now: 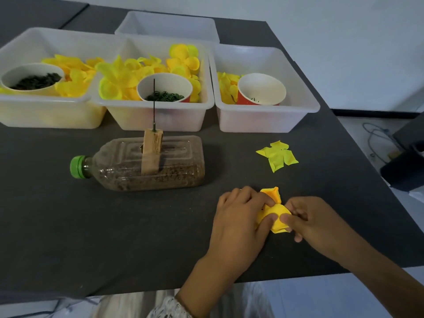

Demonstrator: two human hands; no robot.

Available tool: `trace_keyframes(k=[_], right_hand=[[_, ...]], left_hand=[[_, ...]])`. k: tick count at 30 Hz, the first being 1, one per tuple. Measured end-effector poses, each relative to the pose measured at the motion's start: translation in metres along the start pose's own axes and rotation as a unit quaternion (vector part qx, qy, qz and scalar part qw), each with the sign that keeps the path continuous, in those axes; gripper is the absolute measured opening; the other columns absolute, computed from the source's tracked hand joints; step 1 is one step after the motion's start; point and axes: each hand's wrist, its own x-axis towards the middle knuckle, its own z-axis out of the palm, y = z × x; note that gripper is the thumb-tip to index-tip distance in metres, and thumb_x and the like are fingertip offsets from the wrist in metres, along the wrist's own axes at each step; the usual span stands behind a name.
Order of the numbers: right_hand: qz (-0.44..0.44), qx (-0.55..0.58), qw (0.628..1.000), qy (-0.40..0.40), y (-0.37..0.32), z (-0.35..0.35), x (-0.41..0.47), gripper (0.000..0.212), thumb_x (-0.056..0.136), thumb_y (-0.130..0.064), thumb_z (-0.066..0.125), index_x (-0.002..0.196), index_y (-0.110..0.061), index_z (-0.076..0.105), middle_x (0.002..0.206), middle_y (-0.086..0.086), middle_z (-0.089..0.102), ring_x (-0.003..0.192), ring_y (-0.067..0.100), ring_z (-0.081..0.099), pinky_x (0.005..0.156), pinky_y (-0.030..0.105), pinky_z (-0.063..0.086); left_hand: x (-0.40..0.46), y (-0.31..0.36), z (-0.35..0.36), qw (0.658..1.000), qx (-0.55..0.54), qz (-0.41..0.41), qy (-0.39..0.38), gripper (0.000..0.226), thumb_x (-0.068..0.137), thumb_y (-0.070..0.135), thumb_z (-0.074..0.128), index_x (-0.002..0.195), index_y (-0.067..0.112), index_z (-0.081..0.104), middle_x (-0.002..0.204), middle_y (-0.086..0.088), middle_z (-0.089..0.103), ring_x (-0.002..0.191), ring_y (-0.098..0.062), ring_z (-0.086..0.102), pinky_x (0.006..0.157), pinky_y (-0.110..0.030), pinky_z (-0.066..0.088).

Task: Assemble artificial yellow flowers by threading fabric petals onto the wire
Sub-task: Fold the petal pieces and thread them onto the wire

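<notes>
A yellow fabric petal piece [274,214] is pinched between both hands, low over the dark table [114,226] near its front edge. The left hand [238,216] has its fingers curled onto the left side of the piece, and the right hand [321,221] nips the right side between thumb and fingertips. The piece is bunched, so no clear long axis can be made out; 1 lobe stands up and away from the grip, toward the far side of the table.

Well beyond the grip and to its left, the wire [154,104] stands upright, its long axis vertical, set in a wooden block [151,154] on a bottle [146,164] lying on its side. Nothing is seen threaded on the wire, so the flower is judged barely begun: every petal layer is left to go on. A second, flattened petal piece [277,154] lies beyond the grip, slightly right. Further off, 3 trays [266,118] hold loose petals and cups; 2 of the cups hold small dark rings
</notes>
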Motion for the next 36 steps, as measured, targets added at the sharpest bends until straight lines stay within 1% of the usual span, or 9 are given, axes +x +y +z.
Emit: trace_keyframes(k=[5, 10, 14, 20, 22, 25, 28, 31, 36], right_hand=[[-0.010, 0.015, 0.999, 0.026, 0.001, 0.008, 0.000, 0.020, 0.095, -0.024, 0.057, 0.075, -0.018, 0.056, 0.057, -0.007, 0.056, 0.050, -0.003, 0.057, 0.055, 0.014, 0.037], [-0.028, 0.015, 0.998, 0.061, -0.004, 0.015, -0.001, 0.023, 0.094, -0.024, 0.057, 0.072, -0.019, 0.052, 0.062, -0.006, 0.056, 0.057, 0.005, 0.055, 0.056, 0.015, 0.036], [-0.048, 0.021, 0.996, 0.067, -0.006, 0.017, 0.001, 0.024, 0.094, -0.026, 0.057, 0.072, -0.019, 0.051, 0.066, -0.004, 0.057, 0.053, 0.001, 0.054, 0.055, 0.014, 0.038], [-0.095, 0.043, 0.992, 0.077, -0.007, 0.023, 0.008, 0.034, 0.092, -0.029, 0.060, 0.063, -0.022, 0.045, 0.052, -0.007, 0.043, 0.049, 0.005, 0.044, 0.051, 0.020, 0.035], [-0.109, 0.057, 0.989, 0.085, -0.007, 0.025, 0.010, 0.036, 0.091, -0.031, 0.061, 0.060, -0.023, 0.044, 0.048, -0.010, 0.041, 0.047, 0.003, 0.042, 0.049, 0.018, 0.030], [-0.119, 0.069, 0.986, 0.096, -0.006, 0.027, 0.013, 0.036, 0.090, -0.036, 0.061, 0.062, -0.018, 0.047, 0.053, -0.005, 0.039, 0.048, 0.004, 0.038, 0.050, 0.021, 0.029], [-0.125, 0.096, 0.982, 0.103, -0.006, 0.029, 0.014, 0.045, 0.083, -0.051, 0.057, 0.061, -0.014, 0.046, 0.056, 0.002, 0.037, 0.051, 0.007, 0.034, 0.052, 0.028, 0.031], [-0.128, 0.131, 0.978, 0.103, -0.006, 0.030, 0.014, 0.057, 0.067, -0.069, 0.048, 0.058, -0.014, 0.043, 0.054, 0.001, 0.033, 0.050, 0.007, 0.032, 0.050, 0.026, 0.030], [-0.134, 0.170, 0.972, 0.088, -0.001, 0.033, 0.013, 0.063, 0.066, -0.071, 0.050, 0.060, -0.008, 0.050, 0.055, 0.003, 0.039, 0.051, 0.008, 0.038, 0.050, 0.023, 0.034]], left_hand=[[0.000, -0.001, -0.002, 1.000, -0.012, -0.001, 0.004, 0.025, 0.095, 0.047, 0.054, 0.118, 0.038, 0.061, 0.110, 0.016, 0.052, 0.105, -0.004, 0.045, 0.099, -0.024, 0.030], [-0.001, -0.003, -0.004, 0.999, -0.032, -0.002, 0.012, 0.023, 0.096, 0.041, 0.057, 0.117, 0.033, 0.064, 0.109, 0.014, 0.056, 0.105, -0.005, 0.046, 0.100, -0.022, 0.027], [-0.002, -0.007, -0.005, 0.998, -0.048, -0.003, 0.027, 0.021, 0.096, 0.035, 0.058, 0.114, 0.031, 0.068, 0.107, 0.014, 0.060, 0.103, -0.003, 0.047, 0.102, -0.023, 0.028], [-0.003, -0.015, -0.009, 0.996, -0.088, 0.000, 0.024, 0.023, 0.097, 0.023, 0.056, 0.112, 0.029, 0.072, 0.105, 0.011, 0.063, 0.102, -0.006, 0.054, 0.108, -0.027, 0.027], [-0.003, -0.017, -0.010, 0.994, -0.105, -0.001, 0.025, 0.024, 0.097, 0.023, 0.055, 0.112, 0.026, 0.073, 0.102, 0.009, 0.064, 0.099, -0.007, 0.055, 0.103, -0.027, 0.034], [-0.003, -0.018, -0.011, 0.989, -0.139, -0.013, 0.041, 0.021, 0.095, 0.022, 0.058, 0.108, 0.023, 0.074, 0.096, 0.011, 0.064, 0.092, -0.005, 0.057, 0.084, -0.026, 0.046], [-0.002, -0.018, -0.011, 0.982, -0.171, -0.043, 0.069, 0.012, 0.092, 0.017, 0.065, 0.098, 0.023, 0.074, 0.090, 0.016, 0.065, 0.085, -0.002, 0.059, 0.074, -0.014, 0.043], [-0.002, -0.016, -0.011, 0.974, -0.195, -0.078, 0.082, 0.013, 0.090, 0.014, 0.070, 0.092, 0.026, 0.073, 0.087, 0.016, 0.066, 0.085, -0.002, 0.061, 0.071, -0.008, 0.043], [-0.003, -0.014, -0.014, 0.962, -0.225, -0.108, 0.110, 0.018, 0.090, 0.015, 0.070, 0.083, 0.032, 0.069, 0.077, 0.012, 0.066, 0.079, -0.007, 0.062, 0.066, -0.011, 0.044]])
